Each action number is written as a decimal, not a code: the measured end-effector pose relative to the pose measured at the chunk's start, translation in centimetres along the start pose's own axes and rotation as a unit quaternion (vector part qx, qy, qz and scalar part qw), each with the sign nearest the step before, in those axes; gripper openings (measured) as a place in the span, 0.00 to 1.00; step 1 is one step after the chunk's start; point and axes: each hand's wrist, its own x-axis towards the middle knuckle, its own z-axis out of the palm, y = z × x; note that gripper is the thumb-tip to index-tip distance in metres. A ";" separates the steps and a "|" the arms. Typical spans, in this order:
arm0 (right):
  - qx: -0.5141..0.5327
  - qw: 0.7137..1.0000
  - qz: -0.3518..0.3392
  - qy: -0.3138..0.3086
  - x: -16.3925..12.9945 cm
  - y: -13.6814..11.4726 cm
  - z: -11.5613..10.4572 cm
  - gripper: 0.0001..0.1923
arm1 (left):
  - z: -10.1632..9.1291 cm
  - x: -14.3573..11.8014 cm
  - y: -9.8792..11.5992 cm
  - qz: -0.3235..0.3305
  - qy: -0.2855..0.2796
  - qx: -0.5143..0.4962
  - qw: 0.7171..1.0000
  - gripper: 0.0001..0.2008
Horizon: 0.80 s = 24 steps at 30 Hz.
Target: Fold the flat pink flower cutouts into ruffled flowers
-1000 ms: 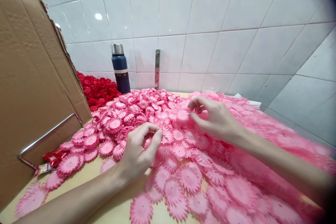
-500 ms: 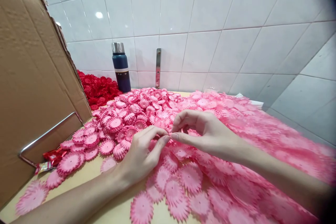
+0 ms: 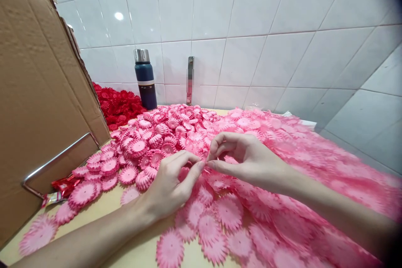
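A wide heap of pink paper flower cut-outs (image 3: 238,209) covers the wooden table (image 3: 138,255). My left hand (image 3: 171,186) and my right hand (image 3: 248,161) meet fingertip to fingertip just above the heap, near the middle. Together they pinch a small pink flower piece (image 3: 204,166), mostly hidden by the fingers. Folded, cupped pink flowers (image 3: 150,142) lie in a pile to the left of my hands.
A big cardboard sheet (image 3: 37,104) leans at the left over a metal handle (image 3: 56,161). Red flowers (image 3: 117,106) are piled behind it. A dark blue flask (image 3: 145,79) stands by the white tiled wall (image 3: 251,29). A red wrapper (image 3: 64,186) lies near the handle.
My right hand came from the far part of the heap toward me and met my left hand. The fingertips of both hands now pinch together.
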 end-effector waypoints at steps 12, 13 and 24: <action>-0.021 0.995 -0.030 0.088 0.4 0.8 -0.8 0.11 | 0.0 0.1 0.0 0.004 0.062 -0.028 0.998 0.08; -0.029 0.996 -0.039 0.081 0.4 0.8 -0.8 0.11 | 0.1 0.1 0.0 0.002 0.064 -0.028 0.998 0.08; -0.108 0.994 -0.023 0.019 0.1 -0.1 -0.6 0.04 | -0.1 0.0 0.0 0.008 0.038 -0.035 0.999 0.06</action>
